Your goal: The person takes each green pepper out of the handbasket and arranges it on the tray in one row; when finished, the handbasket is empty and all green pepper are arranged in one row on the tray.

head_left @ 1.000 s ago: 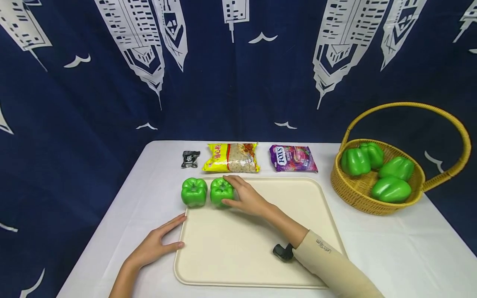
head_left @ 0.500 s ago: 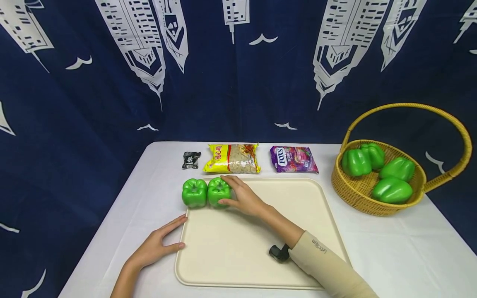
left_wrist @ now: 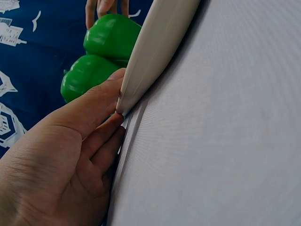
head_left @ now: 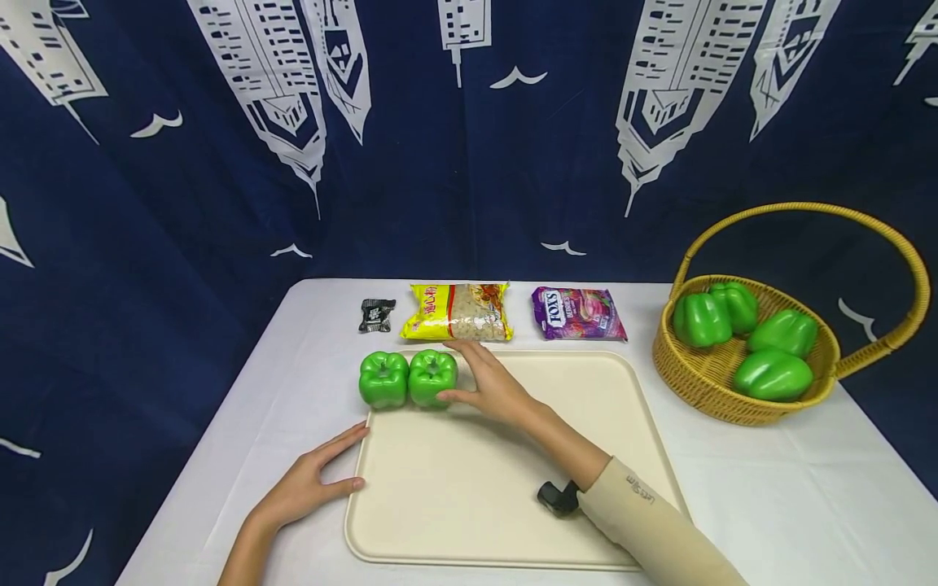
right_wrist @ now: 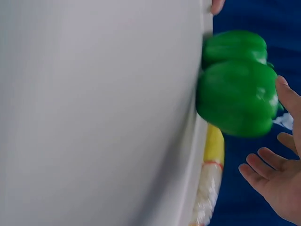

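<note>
Two green bell peppers stand side by side at the far left corner of a cream tray (head_left: 440, 496), the left pepper (head_left: 383, 381) over the corner and the right pepper (head_left: 429, 379) against it. My right hand (head_left: 498, 392) is beside the right pepper, its fingers spread and loose; in the right wrist view the thumb is near the pepper and the other fingers stand away from it. My left hand (head_left: 302, 487) lies at the tray's left edge with extended fingers. In the left wrist view its thumb and fingertips touch the tray rim (left_wrist: 155, 52).
A wicker basket (head_left: 703, 395) with several green peppers stands on the right, its tall handle arching up. Behind the tray lie a small black packet (head_left: 377, 315), a yellow bag (head_left: 456, 312) and a purple Fox's bag (head_left: 579, 313). A dark patterned curtain (head_left: 469, 163) hangs behind.
My right hand has pushed the right pepper leftward against the other pepper, then loosened and drawn back slightly to the right. The left hand has stayed at the tray's edge.
</note>
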Motion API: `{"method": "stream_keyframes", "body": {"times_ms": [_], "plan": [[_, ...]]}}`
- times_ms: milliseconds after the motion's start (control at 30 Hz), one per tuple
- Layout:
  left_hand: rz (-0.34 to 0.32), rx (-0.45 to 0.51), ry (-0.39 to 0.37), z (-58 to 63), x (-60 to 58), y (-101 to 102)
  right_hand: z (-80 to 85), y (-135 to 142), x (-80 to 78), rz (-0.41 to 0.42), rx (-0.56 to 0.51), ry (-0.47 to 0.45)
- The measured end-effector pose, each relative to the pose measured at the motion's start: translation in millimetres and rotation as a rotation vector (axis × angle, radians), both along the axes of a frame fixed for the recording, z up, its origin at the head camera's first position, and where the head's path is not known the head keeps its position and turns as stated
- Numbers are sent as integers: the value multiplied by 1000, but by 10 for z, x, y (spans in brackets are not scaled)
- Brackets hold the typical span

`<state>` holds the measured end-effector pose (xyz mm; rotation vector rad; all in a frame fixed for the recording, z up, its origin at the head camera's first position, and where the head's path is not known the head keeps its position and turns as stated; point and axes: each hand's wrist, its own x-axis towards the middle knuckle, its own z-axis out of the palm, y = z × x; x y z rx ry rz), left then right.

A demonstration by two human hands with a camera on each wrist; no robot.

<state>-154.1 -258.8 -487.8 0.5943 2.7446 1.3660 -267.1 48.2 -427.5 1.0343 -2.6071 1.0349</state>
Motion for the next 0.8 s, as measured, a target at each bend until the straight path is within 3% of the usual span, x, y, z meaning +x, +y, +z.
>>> {"method": "stream_keyframes", "body": {"times_ms": [333,800], "plan": [[-15,17,-21,277,89,116,201,783,38,-42,-20,35],[-15,19,17,209,76,103,413,2331,250,-360,16,224]]}}
